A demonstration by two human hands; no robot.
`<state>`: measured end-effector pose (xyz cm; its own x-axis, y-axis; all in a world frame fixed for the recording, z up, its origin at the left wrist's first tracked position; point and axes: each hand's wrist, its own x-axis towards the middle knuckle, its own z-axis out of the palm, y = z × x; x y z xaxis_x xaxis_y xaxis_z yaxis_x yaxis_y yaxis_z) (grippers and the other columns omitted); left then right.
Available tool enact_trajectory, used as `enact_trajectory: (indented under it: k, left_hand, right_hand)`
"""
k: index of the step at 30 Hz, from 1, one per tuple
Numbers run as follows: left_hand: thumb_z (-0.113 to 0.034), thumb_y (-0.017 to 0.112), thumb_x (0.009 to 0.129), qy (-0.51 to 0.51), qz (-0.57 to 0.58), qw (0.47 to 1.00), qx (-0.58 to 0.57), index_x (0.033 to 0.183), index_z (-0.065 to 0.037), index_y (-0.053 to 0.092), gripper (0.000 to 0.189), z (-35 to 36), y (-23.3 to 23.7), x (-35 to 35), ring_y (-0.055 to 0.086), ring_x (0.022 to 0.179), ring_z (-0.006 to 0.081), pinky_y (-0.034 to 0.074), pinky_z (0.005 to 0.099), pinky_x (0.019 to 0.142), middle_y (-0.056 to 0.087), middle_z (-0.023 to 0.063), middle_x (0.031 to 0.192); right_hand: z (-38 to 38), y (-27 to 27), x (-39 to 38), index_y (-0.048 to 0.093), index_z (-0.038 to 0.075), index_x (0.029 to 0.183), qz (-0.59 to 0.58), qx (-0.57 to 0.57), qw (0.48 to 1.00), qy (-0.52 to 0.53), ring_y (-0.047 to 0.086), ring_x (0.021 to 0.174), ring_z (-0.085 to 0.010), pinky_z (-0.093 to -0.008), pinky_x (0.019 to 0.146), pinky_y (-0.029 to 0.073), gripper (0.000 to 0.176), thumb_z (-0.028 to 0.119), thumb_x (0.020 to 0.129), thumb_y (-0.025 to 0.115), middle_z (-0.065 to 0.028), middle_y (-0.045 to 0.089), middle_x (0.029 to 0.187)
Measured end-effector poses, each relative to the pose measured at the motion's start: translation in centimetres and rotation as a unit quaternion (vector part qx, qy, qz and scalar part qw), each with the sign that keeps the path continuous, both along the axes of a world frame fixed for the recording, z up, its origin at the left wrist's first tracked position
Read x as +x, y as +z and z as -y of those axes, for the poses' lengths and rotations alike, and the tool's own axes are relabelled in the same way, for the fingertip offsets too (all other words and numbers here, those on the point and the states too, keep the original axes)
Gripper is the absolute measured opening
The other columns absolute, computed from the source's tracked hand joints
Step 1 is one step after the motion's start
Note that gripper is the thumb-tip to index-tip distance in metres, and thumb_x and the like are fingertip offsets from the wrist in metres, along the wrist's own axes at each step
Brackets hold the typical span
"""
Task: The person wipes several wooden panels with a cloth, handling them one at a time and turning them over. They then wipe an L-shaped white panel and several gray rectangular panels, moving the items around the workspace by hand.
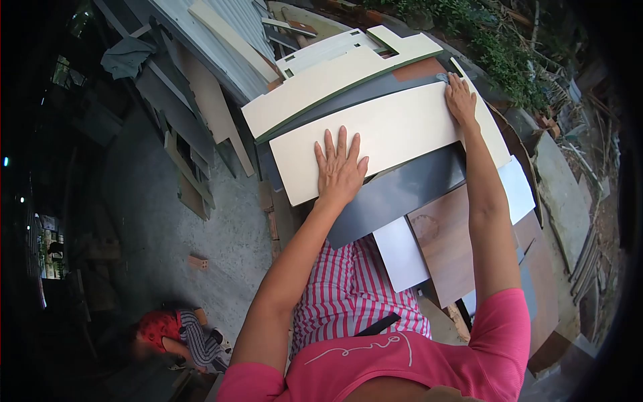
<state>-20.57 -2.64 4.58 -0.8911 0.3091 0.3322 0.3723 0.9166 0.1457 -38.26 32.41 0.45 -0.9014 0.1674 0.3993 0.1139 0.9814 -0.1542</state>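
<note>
One long panel [395, 130], plain, flat and pale cream, is touched by two hands: the left [341, 167] laid flat, fingers spread, the right [461, 104] at its far-right corner, its grip unclear. Across the pile [442, 248] it is carried, between one notched board [321, 84] and one glossy dark sheet [402, 194].

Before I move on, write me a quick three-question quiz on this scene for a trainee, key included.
1. Where does the left hand rest?
a) on the wood-grain panel
b) on the nearer cream board
c) on the striped trousers
2. True or false: the right hand lies on the glossy dark panel.
3. Fill in: a small holed ____ lies on the concrete floor, picture-left of the boards.

Key: 1. b, fingers spread; 2. false, it is at the cream board's right end; 3. brick.
</note>
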Motion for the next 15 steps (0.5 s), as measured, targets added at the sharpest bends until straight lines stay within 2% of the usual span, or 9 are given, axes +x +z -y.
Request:
enact_trajectory:
  k: [3,5,6,9,10,15]
  left_hand:
    - [-0.034,0.047,0.091,0.001,0.0,1.0,-0.006,0.138,-0.009,0.037,0.055,0.0,0.0,0.0,0.016,0.135,0.0455,0.014,0.061,0.106,0.023,0.0195,0.147]
    - [-0.034,0.047,0.091,0.002,0.0,1.0,-0.007,0.138,-0.009,0.037,0.055,0.0,0.0,-0.1,0.016,0.135,0.0454,0.014,0.0612,0.106,0.022,0.0194,0.148]
    - [-0.034,0.047,0.091,0.004,-0.002,1.0,-0.009,0.138,-0.009,0.036,0.055,0.0,0.0,-0.1,0.016,0.135,0.0454,0.014,0.0612,0.106,0.022,0.0193,0.148]
    - [-0.034,0.048,0.091,0.006,-0.001,1.0,-0.01,0.139,-0.009,0.036,0.055,-0.1,0.0,0.0,0.016,0.135,0.0453,0.014,0.0613,0.106,0.022,0.0192,0.147]
    - [-0.034,0.048,0.091,0.007,-0.001,1.0,-0.011,0.138,-0.009,0.036,0.055,-0.1,0.0,0.0,0.016,0.135,0.0453,0.014,0.0613,0.106,0.023,0.0191,0.147]
    - [-0.034,0.047,0.091,0.007,-0.01,1.0,-0.008,0.138,-0.01,0.037,0.054,-0.1,-0.3,-0.1,0.016,0.135,0.0449,0.014,0.0609,0.106,0.022,0.0186,0.148]
  right_hand:
    - [-2.5,-0.2,-0.5,0.037,0.017,0.138,0.006,-0.017,0.998,-0.057,0.032,0.133,-0.0295,-0.0618,0.101,0.027,0.048,0.034,0.093,0.034,-0.002,0.034,0.145]
    - [-3.5,0.0,-0.1,0.038,0.015,0.137,0.022,-0.041,0.988,-0.146,0.03,0.133,-0.0336,-0.0635,0.101,0.025,0.048,0.033,0.092,0.035,-0.0041,0.034,0.145]
    - [-3.6,-0.1,0.4,0.039,0.012,0.135,-0.001,-0.055,0.986,-0.159,0.031,0.132,-0.0363,-0.0652,0.1,0.023,0.049,0.033,0.092,0.036,-0.0076,0.035,0.144]
    - [-2.7,-0.4,1.5,0.038,0.009,0.135,-0.021,-0.037,0.977,-0.211,0.03,0.133,-0.0363,-0.0654,0.101,0.021,0.05,0.034,0.092,0.036,-0.0098,0.035,0.144]
    - [-2.1,-0.3,2.2,0.037,0.007,0.135,-0.029,-0.054,0.976,-0.208,0.028,0.133,-0.0373,-0.0656,0.101,0.019,0.052,0.035,0.092,0.037,-0.0126,0.034,0.144]
    - [1.6,-0.1,5.4,0.035,0.005,0.137,0.002,-0.07,0.984,-0.162,0.025,0.134,-0.0388,-0.0654,0.101,0.019,0.056,0.037,0.092,0.04,-0.0143,0.03,0.146]
